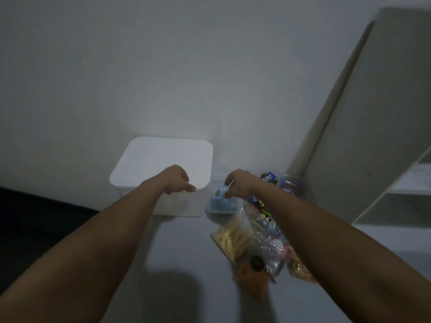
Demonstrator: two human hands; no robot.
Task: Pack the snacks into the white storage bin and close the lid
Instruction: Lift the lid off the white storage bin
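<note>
Packing not started: bin lidded, snacks outside.

The square white plastic storage bin [163, 176] sits against the wall with its flat white lid [161, 159] on. Left hand [178, 180] curls over the lid's near-right corner, apparently gripping the edge. Right hand [236, 184], loosely curled, holds nothing I can make out, right of the bin. The heap of crinkly clear-bagged snacks [254, 243] lies right of the bin, unpacked.

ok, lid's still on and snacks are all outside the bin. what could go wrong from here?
1. The left hand grips only the lid at its near corner; lifting one-handed could tip it or drag the white storage bin.
2. The snack bags lie heaped loosely under the right forearm; a sweep could scatter them.
3. Dim, blurred view makes any grip uncertain.
</note>
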